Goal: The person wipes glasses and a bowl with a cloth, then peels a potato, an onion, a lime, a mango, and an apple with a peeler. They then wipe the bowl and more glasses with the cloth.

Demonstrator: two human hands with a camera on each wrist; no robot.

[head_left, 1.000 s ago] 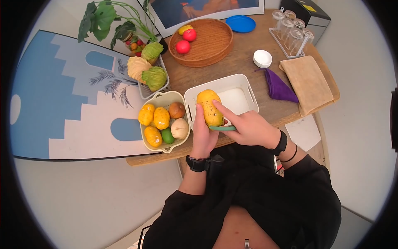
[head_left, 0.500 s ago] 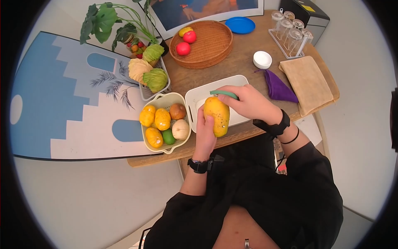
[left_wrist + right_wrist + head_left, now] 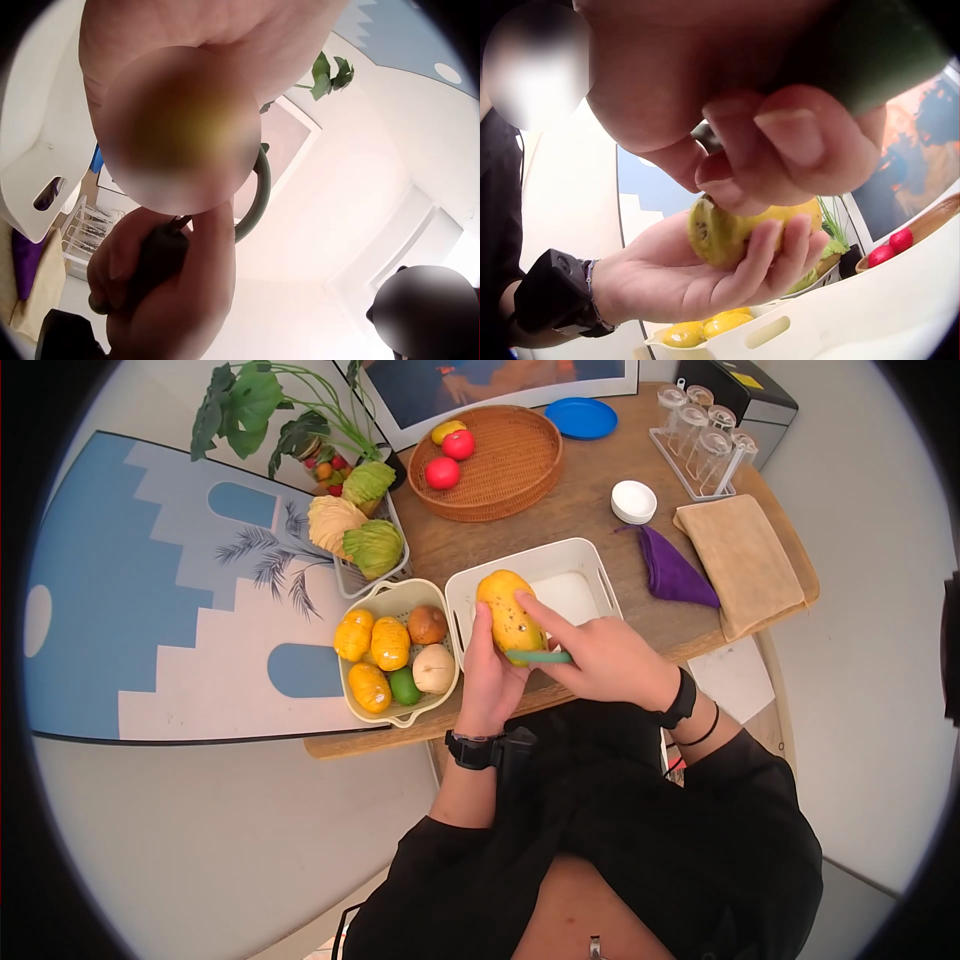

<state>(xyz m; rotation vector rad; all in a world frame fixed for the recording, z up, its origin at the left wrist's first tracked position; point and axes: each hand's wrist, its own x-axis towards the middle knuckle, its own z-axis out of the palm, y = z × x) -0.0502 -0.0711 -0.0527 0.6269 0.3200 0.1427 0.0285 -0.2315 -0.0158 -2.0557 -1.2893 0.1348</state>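
My left hand (image 3: 487, 685) grips a yellow, dark-speckled papaya (image 3: 507, 608), holding it up over the near left part of a white bin (image 3: 585, 575). The right wrist view shows the papaya's greenish stem end (image 3: 703, 230), with the left fingers wrapped around its underside. My right hand (image 3: 620, 665) holds a green peeler (image 3: 540, 657) across the near end of the fruit, its index finger extended along the papaya's side. In the left wrist view the peeler's curved frame (image 3: 260, 196) shows; its blade is hidden.
Left of the bin, a cream basket (image 3: 352, 695) holds yellow fruit, a green one and others. Behind stand a wicker tray (image 3: 500, 465) with red fruit and a blue plate (image 3: 582, 418). White bowls (image 3: 633, 502), a purple cloth (image 3: 675, 570) and a glass rack (image 3: 700, 455) are on the right.
Half a second ago the peeler was at the papaya's far end; my right hand has since drawn back toward me to the near end. The papaya has shifted slightly away from me.
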